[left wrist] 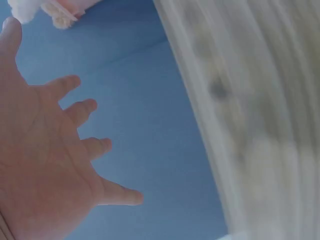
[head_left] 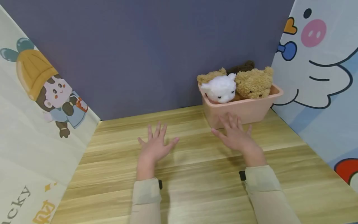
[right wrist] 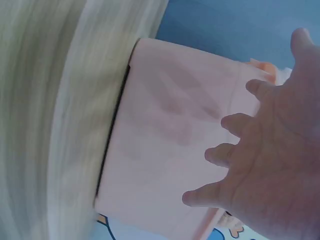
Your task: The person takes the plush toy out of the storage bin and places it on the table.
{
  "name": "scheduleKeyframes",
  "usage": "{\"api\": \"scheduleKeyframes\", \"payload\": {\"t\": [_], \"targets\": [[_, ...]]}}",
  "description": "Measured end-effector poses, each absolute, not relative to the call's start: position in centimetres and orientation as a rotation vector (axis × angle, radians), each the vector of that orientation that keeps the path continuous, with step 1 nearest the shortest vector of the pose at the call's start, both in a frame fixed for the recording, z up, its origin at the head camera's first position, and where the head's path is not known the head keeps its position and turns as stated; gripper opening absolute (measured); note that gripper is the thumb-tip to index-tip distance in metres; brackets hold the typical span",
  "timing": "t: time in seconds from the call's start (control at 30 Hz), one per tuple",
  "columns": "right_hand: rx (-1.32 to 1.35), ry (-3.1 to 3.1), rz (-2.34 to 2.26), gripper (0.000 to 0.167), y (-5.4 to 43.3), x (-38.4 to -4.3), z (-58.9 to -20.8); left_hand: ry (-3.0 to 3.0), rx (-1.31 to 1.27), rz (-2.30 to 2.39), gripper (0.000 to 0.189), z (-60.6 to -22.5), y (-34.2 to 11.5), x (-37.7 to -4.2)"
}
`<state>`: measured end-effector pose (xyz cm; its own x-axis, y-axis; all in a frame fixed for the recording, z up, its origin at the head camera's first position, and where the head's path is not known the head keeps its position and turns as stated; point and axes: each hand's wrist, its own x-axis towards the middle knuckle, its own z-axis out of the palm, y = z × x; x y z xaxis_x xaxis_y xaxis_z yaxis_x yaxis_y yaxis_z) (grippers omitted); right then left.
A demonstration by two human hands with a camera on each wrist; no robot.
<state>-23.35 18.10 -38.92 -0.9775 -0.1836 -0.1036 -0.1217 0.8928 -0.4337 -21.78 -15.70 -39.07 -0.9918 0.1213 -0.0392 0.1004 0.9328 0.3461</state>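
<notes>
My left hand (head_left: 154, 147) is held over the wooden table with its fingers spread and nothing in them. In the left wrist view the palm of that hand (left wrist: 45, 145) shows, fingers apart. My right hand (head_left: 237, 137), also spread and holding nothing, is in front of a pink bin (head_left: 237, 112). The right wrist view has the bin's side wall (right wrist: 170, 130) behind the spread fingers; whether they touch it I cannot tell. In the bin sit a white plush toy (head_left: 221, 89), a tan teddy bear (head_left: 253, 83), another tan plush (head_left: 211, 77) and a dark brown plush (head_left: 241, 67), their lower parts hidden.
The wood-grain table (head_left: 190, 174) meets a blue-grey panel (head_left: 145, 56) at the back. A white panel with a cartoon child (head_left: 57, 90) stands on the left. On the right, close to the bin, is a panel with a cartoon figure (head_left: 327, 71).
</notes>
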Motion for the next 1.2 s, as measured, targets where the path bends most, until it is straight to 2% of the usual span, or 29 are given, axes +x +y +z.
{"api": "scheduleKeyframes", "payload": {"t": [0.33,0.53,0.77,1.0,1.2], "targets": [[-0.269,2.973,-0.629,0.101,21.3,-21.9,-34.9,3.09,0.318,0.479,0.1,-34.4,-13.4,-22.5],[-0.261,3.014,-0.617,0.106,25.3,-22.5,-32.1,3.078,0.417,0.404,0.099,-31.8,-11.9,-23.8],[-0.252,3.094,-0.693,0.105,30.3,-23.5,-30.2,3.039,0.531,0.238,0.104,-28.5,-9.7,-25.5],[-0.18,3.093,-0.578,0.115,35.1,-25.7,-29.2,3.041,0.583,0.082,0.103,-26.3,-7.0,-28.0],[-0.121,2.997,-0.537,0.125,37.5,-28.5,-29.6,3.024,0.591,0.048,0.087,-27.3,-3.7,-30.5]]}}
